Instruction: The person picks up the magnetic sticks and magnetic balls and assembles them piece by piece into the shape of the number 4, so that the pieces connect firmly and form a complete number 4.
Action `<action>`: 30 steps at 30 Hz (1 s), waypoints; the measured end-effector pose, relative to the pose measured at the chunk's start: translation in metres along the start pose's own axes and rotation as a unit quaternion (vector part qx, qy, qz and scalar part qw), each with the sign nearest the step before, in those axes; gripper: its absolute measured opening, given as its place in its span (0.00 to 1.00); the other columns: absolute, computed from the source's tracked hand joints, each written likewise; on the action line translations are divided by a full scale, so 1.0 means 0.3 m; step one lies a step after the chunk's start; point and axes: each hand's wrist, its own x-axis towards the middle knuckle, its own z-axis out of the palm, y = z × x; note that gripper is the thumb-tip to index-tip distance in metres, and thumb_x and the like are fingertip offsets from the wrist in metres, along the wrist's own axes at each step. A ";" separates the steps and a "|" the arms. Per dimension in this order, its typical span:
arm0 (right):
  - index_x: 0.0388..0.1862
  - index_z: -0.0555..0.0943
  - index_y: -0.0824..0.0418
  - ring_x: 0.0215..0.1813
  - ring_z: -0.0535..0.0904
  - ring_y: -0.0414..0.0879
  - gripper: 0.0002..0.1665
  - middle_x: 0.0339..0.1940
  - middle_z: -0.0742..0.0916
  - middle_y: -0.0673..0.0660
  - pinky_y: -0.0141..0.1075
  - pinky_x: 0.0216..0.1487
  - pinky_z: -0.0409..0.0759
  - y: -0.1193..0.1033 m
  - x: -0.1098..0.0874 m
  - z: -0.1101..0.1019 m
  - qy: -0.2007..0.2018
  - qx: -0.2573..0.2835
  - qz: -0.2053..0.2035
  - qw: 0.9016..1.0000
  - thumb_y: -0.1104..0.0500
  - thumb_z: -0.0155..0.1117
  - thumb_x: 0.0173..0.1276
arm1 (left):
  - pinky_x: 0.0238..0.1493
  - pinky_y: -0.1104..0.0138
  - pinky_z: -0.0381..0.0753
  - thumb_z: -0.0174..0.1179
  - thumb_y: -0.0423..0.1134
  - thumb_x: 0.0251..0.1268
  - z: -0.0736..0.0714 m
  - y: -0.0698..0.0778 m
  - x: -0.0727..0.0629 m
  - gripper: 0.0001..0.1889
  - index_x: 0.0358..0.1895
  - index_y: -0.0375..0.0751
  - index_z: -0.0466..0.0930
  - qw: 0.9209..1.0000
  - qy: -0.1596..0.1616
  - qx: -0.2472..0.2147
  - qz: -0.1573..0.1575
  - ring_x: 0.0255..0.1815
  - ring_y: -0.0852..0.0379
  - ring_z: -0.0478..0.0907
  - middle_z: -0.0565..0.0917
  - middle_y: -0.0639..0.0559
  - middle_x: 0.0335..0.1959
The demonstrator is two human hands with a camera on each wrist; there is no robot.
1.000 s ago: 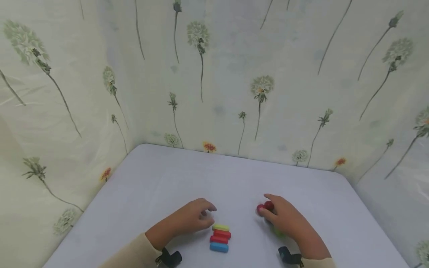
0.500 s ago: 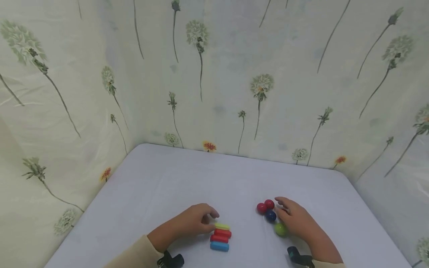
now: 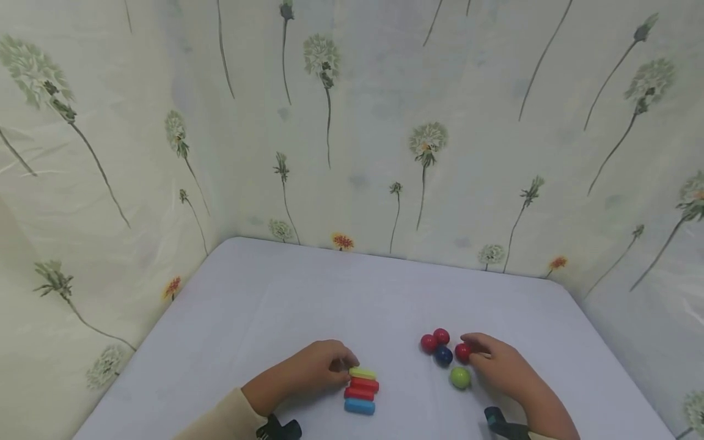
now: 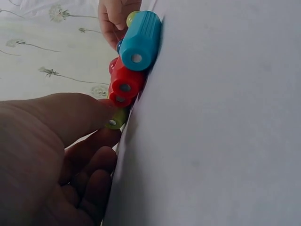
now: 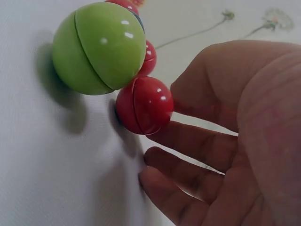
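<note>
My left hand [image 3: 316, 368] pinches the end of a yellow-green rod [image 3: 363, 372] between thumb and index finger. This rod is the farthest of a row on the table, followed by two red rods [image 3: 365, 384] and a blue rod [image 3: 360, 406] nearest me. In the left wrist view, the blue rod [image 4: 141, 42] shows a metal disc at its end. My right hand [image 3: 503, 370] holds a red ball [image 5: 144, 105] between thumb and index finger, the other fingers loosely bent. Close by lie a green ball [image 3: 460, 377], a dark blue ball [image 3: 443, 355] and two red balls [image 3: 429, 343].
The white table [image 3: 330, 293] runs back to a curtain [image 3: 363, 122] printed with dandelions, which also hangs at both sides. Dark wrist cameras [image 3: 280, 429] sit on both wrists.
My left hand has come down onto the yellow-green rod. The right hand has drawn to the right and toward me, and a red ball now shows at its fingertips. The rods stay put.
</note>
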 end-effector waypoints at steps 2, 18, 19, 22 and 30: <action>0.71 0.77 0.57 0.75 0.69 0.72 0.27 0.71 0.81 0.65 0.69 0.66 0.72 0.005 0.000 -0.004 -0.001 -0.004 0.001 1.000 0.55 0.58 0.75 | 0.49 0.70 0.80 0.71 0.43 0.67 0.001 0.001 0.003 0.14 0.55 0.59 0.87 1.000 -0.001 0.001 -0.001 0.43 0.69 0.76 0.82 0.70 0.45; 0.62 0.82 0.56 0.69 0.77 0.68 0.23 0.62 0.87 0.60 0.63 0.63 0.78 -0.010 0.004 0.000 0.017 -0.004 -0.004 1.000 0.59 0.72 0.70 | 0.47 0.72 0.80 0.71 0.43 0.68 0.003 0.024 0.019 0.10 0.50 0.57 0.88 0.998 0.009 0.061 0.014 0.41 0.70 0.75 0.81 0.69 0.41; 0.62 0.82 0.56 0.69 0.77 0.68 0.22 0.61 0.87 0.60 0.63 0.63 0.79 -0.010 0.006 0.001 0.018 -0.003 -0.003 1.000 0.60 0.72 0.70 | 0.47 0.72 0.80 0.71 0.44 0.68 0.004 0.024 0.021 0.10 0.50 0.57 0.88 0.998 0.010 0.064 0.013 0.40 0.70 0.75 0.81 0.69 0.41; 0.62 0.82 0.56 0.69 0.78 0.68 0.22 0.61 0.87 0.60 0.63 0.63 0.78 -0.008 0.010 0.005 0.019 0.003 0.000 1.000 0.60 0.72 0.69 | 0.46 0.72 0.80 0.71 0.44 0.68 0.006 0.022 0.022 0.09 0.49 0.57 0.88 0.998 0.012 0.064 0.009 0.39 0.70 0.75 0.81 0.69 0.40; 0.64 0.81 0.57 0.68 0.79 0.67 0.24 0.61 0.87 0.60 0.62 0.63 0.79 0.002 0.018 0.020 0.026 0.014 0.011 1.000 0.59 0.73 0.69 | 0.44 0.72 0.79 0.71 0.44 0.68 0.013 0.010 0.018 0.09 0.49 0.57 0.88 0.999 0.024 0.042 0.010 0.38 0.69 0.75 0.81 0.69 0.38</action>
